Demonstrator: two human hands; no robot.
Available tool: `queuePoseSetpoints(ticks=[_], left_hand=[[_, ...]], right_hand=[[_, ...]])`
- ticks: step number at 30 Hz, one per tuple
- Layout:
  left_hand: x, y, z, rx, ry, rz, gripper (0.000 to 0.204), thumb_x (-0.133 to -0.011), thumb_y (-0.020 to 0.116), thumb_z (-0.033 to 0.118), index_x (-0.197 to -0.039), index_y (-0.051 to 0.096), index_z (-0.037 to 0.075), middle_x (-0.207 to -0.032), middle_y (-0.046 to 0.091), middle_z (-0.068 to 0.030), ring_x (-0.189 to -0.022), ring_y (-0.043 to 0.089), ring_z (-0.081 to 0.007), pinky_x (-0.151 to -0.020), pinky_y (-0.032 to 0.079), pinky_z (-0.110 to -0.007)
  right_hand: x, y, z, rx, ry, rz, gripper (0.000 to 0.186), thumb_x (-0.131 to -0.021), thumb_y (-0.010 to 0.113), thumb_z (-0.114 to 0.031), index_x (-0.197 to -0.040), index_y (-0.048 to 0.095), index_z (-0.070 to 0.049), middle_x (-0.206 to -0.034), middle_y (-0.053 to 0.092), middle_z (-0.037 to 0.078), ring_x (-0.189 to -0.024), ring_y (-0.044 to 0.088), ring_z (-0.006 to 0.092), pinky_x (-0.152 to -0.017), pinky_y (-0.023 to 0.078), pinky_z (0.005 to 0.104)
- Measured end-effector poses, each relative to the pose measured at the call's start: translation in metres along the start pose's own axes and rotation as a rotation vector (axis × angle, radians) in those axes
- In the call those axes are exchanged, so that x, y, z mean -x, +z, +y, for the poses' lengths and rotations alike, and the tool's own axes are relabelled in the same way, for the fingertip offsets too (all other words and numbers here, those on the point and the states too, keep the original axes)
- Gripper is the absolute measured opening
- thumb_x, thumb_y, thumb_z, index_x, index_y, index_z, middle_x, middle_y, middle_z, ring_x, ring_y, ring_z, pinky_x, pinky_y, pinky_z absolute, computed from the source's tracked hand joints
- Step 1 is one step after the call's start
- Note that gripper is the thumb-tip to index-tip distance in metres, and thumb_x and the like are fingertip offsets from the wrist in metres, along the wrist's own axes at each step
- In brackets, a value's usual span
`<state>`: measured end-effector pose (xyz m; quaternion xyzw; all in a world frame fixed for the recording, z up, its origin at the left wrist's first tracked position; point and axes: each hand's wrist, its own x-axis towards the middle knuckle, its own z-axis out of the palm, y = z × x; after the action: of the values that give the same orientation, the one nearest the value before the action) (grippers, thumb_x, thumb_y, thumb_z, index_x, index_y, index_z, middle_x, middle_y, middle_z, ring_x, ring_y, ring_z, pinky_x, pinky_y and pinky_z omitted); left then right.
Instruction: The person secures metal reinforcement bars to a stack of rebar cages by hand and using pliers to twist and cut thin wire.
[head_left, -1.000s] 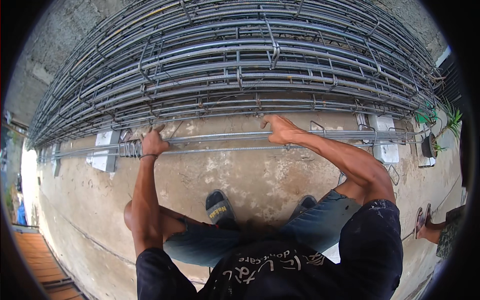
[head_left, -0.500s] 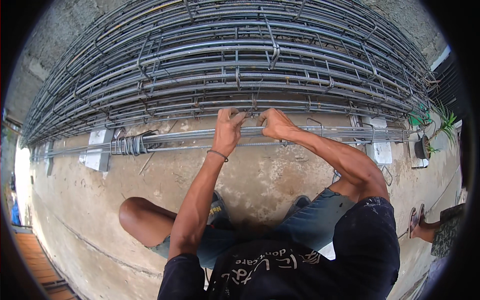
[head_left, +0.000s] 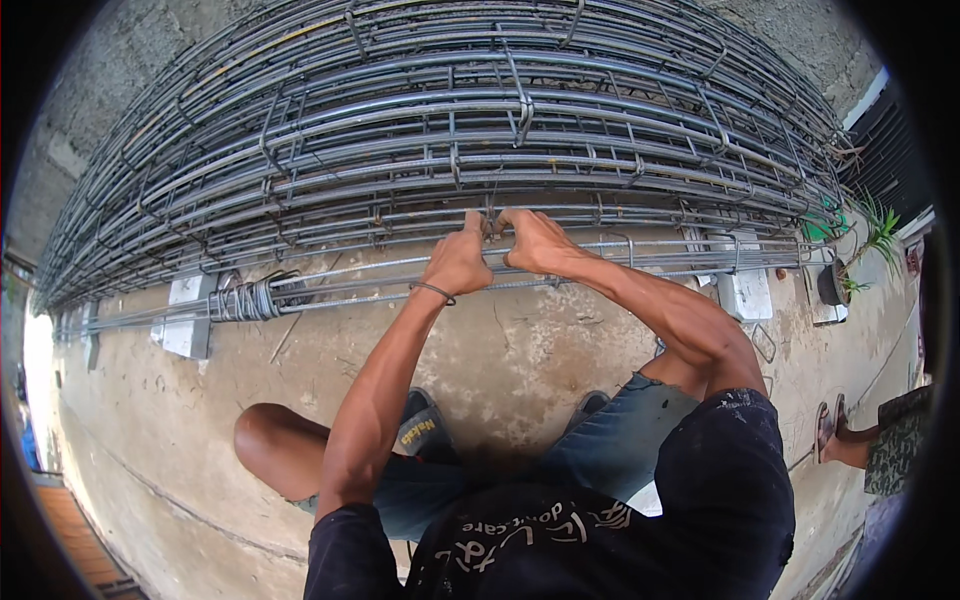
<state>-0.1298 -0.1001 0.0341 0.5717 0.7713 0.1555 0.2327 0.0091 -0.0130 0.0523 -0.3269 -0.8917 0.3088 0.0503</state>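
My left hand (head_left: 458,258) and my right hand (head_left: 540,243) are close together at the low near edge of a large stack of steel rebar cages (head_left: 420,107). Both hands have their fingers bent and pinched around a spot on the lower bars. Whatever thin piece sits between the fingertips is too small to make out. Beneath my wrists runs a narrow, long set of rebar rods (head_left: 370,281), with a bunch of bent steel stirrups (head_left: 243,302) around its left part.
Pale blocks (head_left: 182,335) (head_left: 746,297) lie under the rods at left and right. A potted plant (head_left: 832,284) stands at the right, near another person's sandalled foot (head_left: 826,432). Loose wire bits and a bent stirrup (head_left: 764,343) lie on the concrete floor (head_left: 530,350).
My hands have drawn closer together, with the left index finger now reaching up to the lower bars. The whole view has shifted slightly, so the cages appear further left.
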Motion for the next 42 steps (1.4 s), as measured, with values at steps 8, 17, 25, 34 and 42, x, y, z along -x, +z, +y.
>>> queuePoseSetpoints(ticks=[8, 17, 25, 34, 42], left_hand=[[-0.002, 0.013, 0.001, -0.112, 0.016, 0.213, 0.044, -0.064, 0.062, 0.003, -0.108, 0.053, 0.001, -0.080, 0.065, -0.0222, -0.084, 0.063, -0.0400, -0.078, 0.048, -0.043], [0.020, 0.033, 0.028, -0.602, 0.053, 0.683, 0.045, -0.065, 0.062, -0.001, -0.107, 0.046, -0.009, -0.075, 0.063, -0.0242, -0.077, 0.063, -0.0426, -0.079, 0.049, -0.048], [0.025, 0.058, 0.004, 0.360, -0.275, 0.727, 0.027, -0.075, 0.053, 0.000, -0.102, 0.050, 0.002, -0.068, 0.060, -0.0184, -0.061, 0.061, -0.0276, -0.053, 0.047, -0.038], [-0.014, -0.013, -0.014, 1.467, -0.639, 0.192, 0.017, -0.081, 0.038, -0.001, -0.093, 0.049, -0.007, -0.072, 0.053, -0.0166, -0.039, 0.032, -0.0096, -0.032, 0.023, -0.024], [0.037, 0.006, -0.015, -0.101, 0.041, 0.222, 0.015, -0.076, 0.055, 0.007, -0.079, 0.059, -0.007, -0.066, 0.061, -0.0225, -0.059, 0.060, -0.0355, -0.055, 0.048, -0.040]], right_hand=[[-0.008, 0.004, 0.003, -0.038, -0.076, 0.040, 0.037, -0.068, 0.059, -0.004, -0.105, 0.056, 0.000, -0.100, 0.063, 0.025, -0.100, 0.059, 0.0401, -0.084, 0.047, 0.0455], [-0.004, 0.015, 0.021, -0.081, -0.046, 0.068, 0.031, -0.066, 0.061, -0.002, -0.096, 0.056, 0.003, -0.090, 0.063, 0.026, -0.091, 0.061, 0.0434, -0.077, 0.049, 0.0479], [-0.007, 0.018, 0.010, -0.091, -0.063, 0.027, 0.031, -0.064, 0.063, -0.002, -0.095, 0.057, 0.000, -0.093, 0.063, 0.025, -0.096, 0.061, 0.0414, -0.078, 0.049, 0.0460], [-0.011, 0.007, 0.003, -0.018, -0.110, 0.045, 0.033, -0.066, 0.063, -0.004, -0.099, 0.064, -0.002, -0.099, 0.064, 0.023, -0.097, 0.061, 0.0386, -0.082, 0.049, 0.0435], [-0.016, 0.016, 0.026, -0.050, -0.204, 0.053, 0.038, -0.063, 0.058, -0.003, -0.099, 0.070, -0.007, -0.094, 0.065, 0.024, -0.093, 0.062, 0.0391, -0.083, 0.049, 0.0438]])
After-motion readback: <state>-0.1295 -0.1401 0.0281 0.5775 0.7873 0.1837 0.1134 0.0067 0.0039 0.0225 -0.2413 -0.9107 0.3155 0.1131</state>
